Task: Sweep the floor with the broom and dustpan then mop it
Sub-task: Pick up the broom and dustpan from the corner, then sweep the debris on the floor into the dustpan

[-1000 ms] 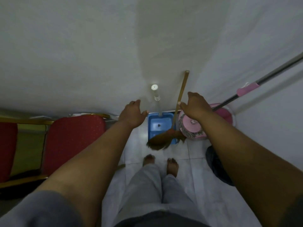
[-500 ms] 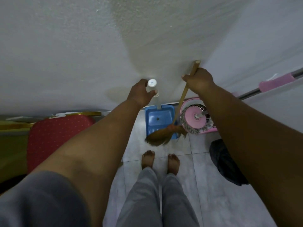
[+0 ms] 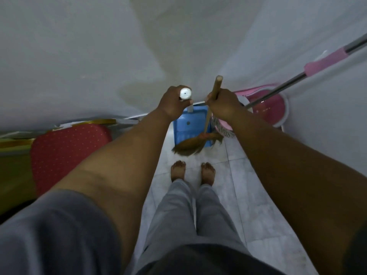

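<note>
A red chair point(image 3: 67, 155) is seen well left of the grip of the left hand point(image 3: 173, 104). A pink mop bucket point(image 3: 272, 108) is set just right of the grip of the right hand point(image 3: 224, 106). The blue dustpan point(image 3: 184, 132) is clasped at its handle top by curled left fingers, and the broom point(image 3: 193, 143) is gripped near its stick's top, bristles below.

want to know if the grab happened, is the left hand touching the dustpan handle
Touching. The head view shows the left hand curled round the white dustpan handle just under its round cap.
</note>
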Demonstrator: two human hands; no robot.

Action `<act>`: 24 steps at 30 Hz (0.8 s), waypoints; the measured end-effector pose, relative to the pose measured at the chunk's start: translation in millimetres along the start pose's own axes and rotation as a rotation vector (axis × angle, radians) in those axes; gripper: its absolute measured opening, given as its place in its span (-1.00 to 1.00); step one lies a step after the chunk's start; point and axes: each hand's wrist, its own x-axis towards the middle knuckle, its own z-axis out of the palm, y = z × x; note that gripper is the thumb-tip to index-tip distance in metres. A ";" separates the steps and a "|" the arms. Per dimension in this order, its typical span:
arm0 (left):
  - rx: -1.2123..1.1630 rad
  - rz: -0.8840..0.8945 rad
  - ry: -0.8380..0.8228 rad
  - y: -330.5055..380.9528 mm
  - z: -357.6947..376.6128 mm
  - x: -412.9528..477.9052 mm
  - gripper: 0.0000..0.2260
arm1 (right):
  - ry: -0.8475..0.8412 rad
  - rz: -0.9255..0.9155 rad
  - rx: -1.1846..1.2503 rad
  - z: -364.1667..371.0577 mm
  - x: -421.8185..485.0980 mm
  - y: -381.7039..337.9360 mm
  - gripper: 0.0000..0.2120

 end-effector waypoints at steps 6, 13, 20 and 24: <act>-0.056 0.035 0.020 3.4 -2.8 -59.7 -0.69 | 0.048 -0.010 0.093 -5.2 -46.8 4.7 -0.70; -0.082 0.151 0.043 27.9 -22.2 -107.1 -0.73 | 0.118 -0.040 0.136 -32.3 -107.3 7.4 -0.70; -0.077 0.127 -0.069 54.7 -13.3 -137.6 -0.71 | 0.163 0.046 0.214 -35.1 -173.2 30.2 -0.83; 0.027 0.267 -0.198 78.6 3.4 -148.5 -0.80 | 0.245 0.128 0.268 -33.6 -220.7 52.0 -0.81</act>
